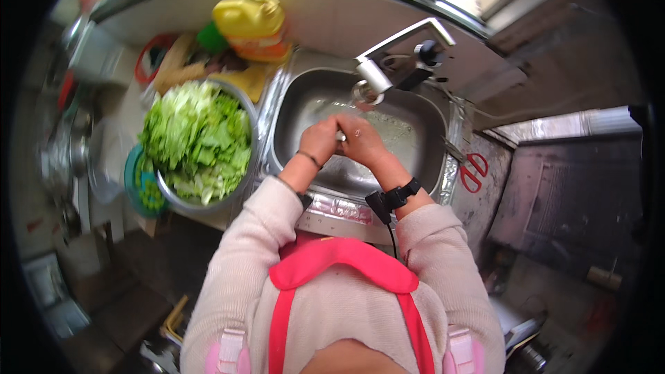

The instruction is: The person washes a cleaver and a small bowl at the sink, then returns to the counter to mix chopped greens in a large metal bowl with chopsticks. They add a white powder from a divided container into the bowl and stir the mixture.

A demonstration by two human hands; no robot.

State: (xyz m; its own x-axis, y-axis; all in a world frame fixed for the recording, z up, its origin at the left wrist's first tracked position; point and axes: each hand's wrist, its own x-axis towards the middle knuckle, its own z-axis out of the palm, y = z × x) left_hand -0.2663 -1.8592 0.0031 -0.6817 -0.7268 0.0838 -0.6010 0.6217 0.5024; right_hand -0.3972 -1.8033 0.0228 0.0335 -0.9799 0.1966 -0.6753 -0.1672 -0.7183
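Both my hands are close together over the steel sink (292,107), just below the faucet (376,76). My left hand (320,141) is closed, its fingers meeting those of my right hand (363,140), which is curled closed too. A small pale bit shows between the two hands, too little of it to name. Water lies in the sink's bottom beyond my hands. To the left stands a large metal bowl (251,107) heaped with chopped leafy greens (197,135), touched by neither hand.
A yellow jug (249,24) stands behind the bowl. A green basket (135,179) sits at the bowl's left side. Red-handled scissors (474,172) lie at the sink's right edge. Crinkled foil (339,208) lines the sink's front rim, and a window frame runs along the back.
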